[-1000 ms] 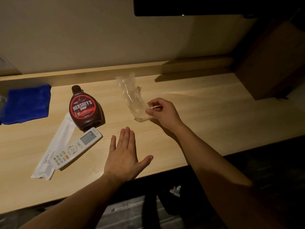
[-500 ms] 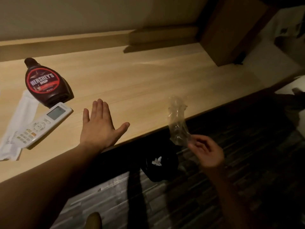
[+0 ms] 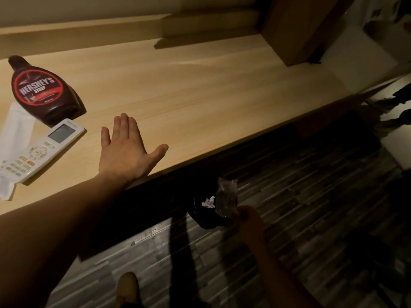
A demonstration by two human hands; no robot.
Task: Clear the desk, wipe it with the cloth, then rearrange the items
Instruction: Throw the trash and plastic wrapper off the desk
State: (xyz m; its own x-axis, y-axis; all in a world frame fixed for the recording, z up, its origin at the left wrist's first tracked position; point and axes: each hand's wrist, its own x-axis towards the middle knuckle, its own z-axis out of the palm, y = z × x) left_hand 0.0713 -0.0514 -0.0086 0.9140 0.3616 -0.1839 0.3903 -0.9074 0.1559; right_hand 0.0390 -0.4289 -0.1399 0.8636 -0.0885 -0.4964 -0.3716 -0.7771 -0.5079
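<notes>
My left hand [image 3: 125,150] lies flat with straight fingers on the light wooden desk [image 3: 211,90], near its front edge. Left of it are a white remote control [image 3: 40,150], a brown Hershey's syrup bottle [image 3: 44,90] lying on its side, and a white paper sleeve [image 3: 13,134] under the remote. Below the desk edge, my right hand [image 3: 248,218] pinches a clear crumpled plastic wrapper [image 3: 226,196] just above a dark waste bin [image 3: 209,212] on the floor. The blue cloth is out of view.
A brown wooden cabinet [image 3: 298,25] stands at the desk's far right end. A raised wooden ledge [image 3: 89,30] runs along the wall behind the desk. The floor [image 3: 300,196] has dark striped planks, and a shoe tip [image 3: 127,287] shows at the bottom.
My right hand has carried the plastic wrapper off the desk, down and toward the waste bin. The view has swung right, so the blue cloth left the frame. My left hand stays flat on the desk.
</notes>
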